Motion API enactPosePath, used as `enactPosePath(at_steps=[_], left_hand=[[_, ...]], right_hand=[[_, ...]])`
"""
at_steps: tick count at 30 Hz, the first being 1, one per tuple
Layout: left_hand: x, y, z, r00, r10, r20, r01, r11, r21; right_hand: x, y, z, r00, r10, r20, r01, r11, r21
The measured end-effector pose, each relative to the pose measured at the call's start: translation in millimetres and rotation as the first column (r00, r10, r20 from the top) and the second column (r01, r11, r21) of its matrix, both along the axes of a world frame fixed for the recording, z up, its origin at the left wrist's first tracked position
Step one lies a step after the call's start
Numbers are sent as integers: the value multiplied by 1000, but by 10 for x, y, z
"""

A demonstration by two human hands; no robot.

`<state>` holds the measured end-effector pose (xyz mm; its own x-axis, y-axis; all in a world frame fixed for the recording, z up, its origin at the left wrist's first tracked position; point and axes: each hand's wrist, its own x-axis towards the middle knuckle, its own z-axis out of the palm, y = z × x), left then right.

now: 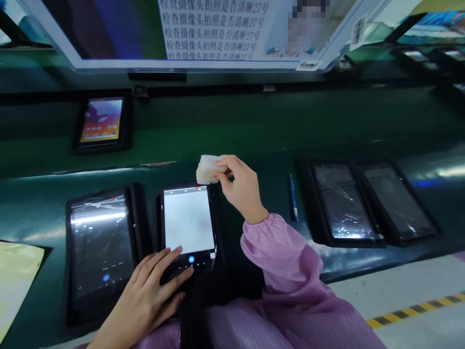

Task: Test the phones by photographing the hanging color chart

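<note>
A small tablet (188, 220) with a lit white screen lies on the green bench in front of me. My left hand (150, 295) rests on its lower left corner, fingers stretched out, fingertips close to the blue button at the screen's bottom. My right hand (238, 186), in a pink sleeve, is raised just beyond the tablet's top right corner. It pinches a small white folded cloth (208, 169) between thumb and fingers, held over the tablet's top edge.
A dark tablet (100, 242) in plastic film lies at the left, two more film-wrapped tablets (343, 203) (397, 203) at the right, a blue pen (293, 196) between. A lit tablet (101, 121) sits on the far belt. A monitor (218, 29) hangs above. Yellow paper (18, 276) at left edge.
</note>
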<state>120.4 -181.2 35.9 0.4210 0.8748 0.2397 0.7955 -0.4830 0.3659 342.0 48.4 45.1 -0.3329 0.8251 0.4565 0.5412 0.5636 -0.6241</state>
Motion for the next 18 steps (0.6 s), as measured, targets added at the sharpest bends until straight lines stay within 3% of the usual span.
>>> enactPosePath(at_steps=[6, 10, 18], left_hand=[[20, 57, 31, 996, -19, -83, 19, 1000, -4], [11, 26, 48, 999, -22, -48, 21, 999, -26], [-202, -169, -15, 979, -177, -104, 174, 984, -38]], right_hand=[[-1, 0, 13, 1000, -1, -23, 1, 1000, 8], [16, -7, 14, 1000, 3, -31, -3, 1000, 4], [85, 28, -36, 992, 2, -128, -9, 998, -60]])
